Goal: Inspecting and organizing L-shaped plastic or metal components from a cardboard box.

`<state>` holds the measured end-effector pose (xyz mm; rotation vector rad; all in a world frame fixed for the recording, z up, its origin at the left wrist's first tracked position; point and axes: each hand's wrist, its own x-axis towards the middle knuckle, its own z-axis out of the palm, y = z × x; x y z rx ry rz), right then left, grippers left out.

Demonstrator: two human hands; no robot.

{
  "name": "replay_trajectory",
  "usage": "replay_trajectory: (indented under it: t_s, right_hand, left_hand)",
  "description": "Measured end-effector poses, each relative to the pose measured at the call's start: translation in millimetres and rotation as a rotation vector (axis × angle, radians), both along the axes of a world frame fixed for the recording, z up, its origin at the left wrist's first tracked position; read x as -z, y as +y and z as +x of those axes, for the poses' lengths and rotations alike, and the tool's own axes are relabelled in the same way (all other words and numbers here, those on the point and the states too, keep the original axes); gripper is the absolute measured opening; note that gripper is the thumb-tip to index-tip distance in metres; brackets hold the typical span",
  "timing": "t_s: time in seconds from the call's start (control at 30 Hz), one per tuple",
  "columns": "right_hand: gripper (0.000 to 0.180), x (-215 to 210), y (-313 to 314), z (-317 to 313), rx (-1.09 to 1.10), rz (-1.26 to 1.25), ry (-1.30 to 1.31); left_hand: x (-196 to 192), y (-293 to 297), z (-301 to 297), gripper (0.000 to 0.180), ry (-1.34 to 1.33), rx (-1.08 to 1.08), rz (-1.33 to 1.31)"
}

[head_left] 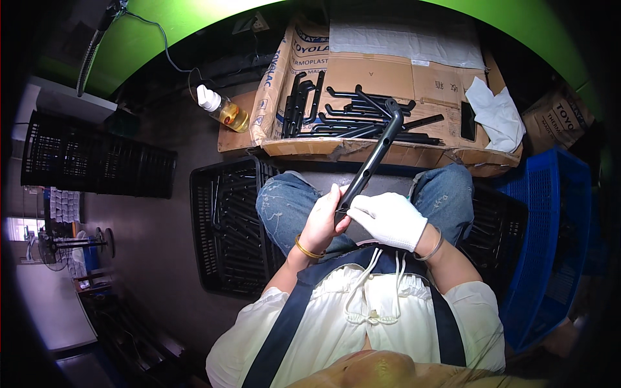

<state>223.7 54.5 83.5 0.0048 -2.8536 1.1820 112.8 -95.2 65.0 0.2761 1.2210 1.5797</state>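
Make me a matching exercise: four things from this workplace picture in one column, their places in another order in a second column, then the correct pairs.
Things:
1. black angled bar
2. small bottle of amber liquid
3. white cloth
4. blue crate

Places:
A. on the right end of the cardboard
B. held in the left hand and gloved right hand
C. at the person's right side
D. on the left edge of the cardboard

Pairs: 1-B, 2-D, 3-A, 4-C
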Motion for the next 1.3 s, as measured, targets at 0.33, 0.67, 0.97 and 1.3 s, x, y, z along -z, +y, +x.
replay_trajectory:
  t_s: [0.33,0.67,0.97,1.3]
  right_hand:
    - [0.025,10,1,0,-0.165,0.167,0.077]
    - [0.019,5,-4,2,-0.136,0.227,0.075]
    - [0.008,6,-10,0,-0.002,0.118,0.168]
    - [0.012,-16,-32,1,0.313,0.080,0.268]
  left_hand:
    - [-4,0,-2,0.054,-0.155,0.028,0.053]
    - [-7,-1,-3,0.054,-0.184,0.043,0.086]
    - [1,-2,-5,0.053,-0.222,0.011,0.133]
    - [-10,1,6,0.048,0.019,-0.204,0.128]
